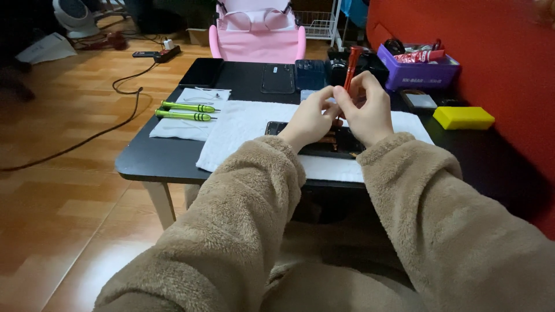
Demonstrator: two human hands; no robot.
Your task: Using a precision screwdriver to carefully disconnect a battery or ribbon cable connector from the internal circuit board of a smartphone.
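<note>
A red screwdriver (351, 68) is pinched upright in the right hand (367, 110), tip steadied by the left hand's (309, 118) closed fingertips, right over the opened phone (332, 143) on the white towel (243, 124), green screwdrivers (186, 111) parked at 9 o'clock.

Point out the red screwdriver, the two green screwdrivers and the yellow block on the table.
red screwdriver (351, 68), head view, on its shaft above the hands.
green screwdrivers (185, 111), head view, between the two handles, lying side by side.
yellow block (463, 117), head view, on its top face.
</note>
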